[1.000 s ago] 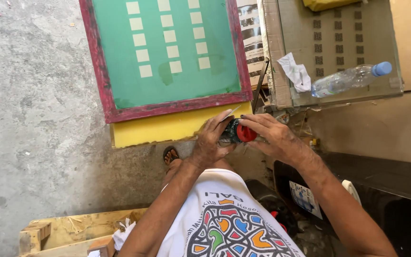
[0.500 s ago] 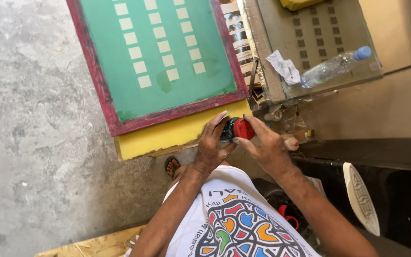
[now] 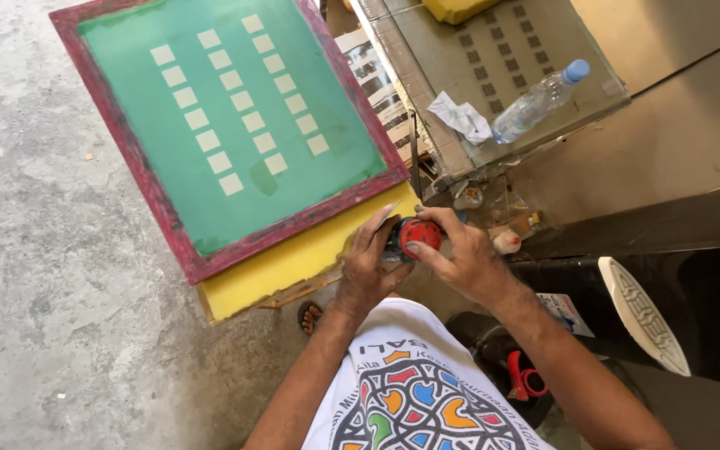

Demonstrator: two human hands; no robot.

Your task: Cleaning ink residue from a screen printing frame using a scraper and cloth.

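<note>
Both my hands meet in front of my chest around a small jar with a red lid [image 3: 419,235]. My left hand [image 3: 368,265] wraps the jar's body from the left. My right hand [image 3: 460,257] has its fingers on the red lid from the right. Just beyond them lies a printing screen [image 3: 227,125] with green mesh, a worn red wooden frame and rows of pale squares. It rests on a yellow foam slab [image 3: 281,265].
A glass-topped table [image 3: 510,75] stands at the upper right with a plastic water bottle [image 3: 537,100], a crumpled white rag [image 3: 460,117] and a yellow sponge [image 3: 456,8]. Small bottles [image 3: 506,242] sit by its base. Grey concrete floor [image 3: 43,250] spreads left. A white slatted object [image 3: 643,315] lies right.
The view has shifted, so the screen and table sit differently in frame. My hands stay on the red-lidded jar, with fingers shifting slightly around the lid.
</note>
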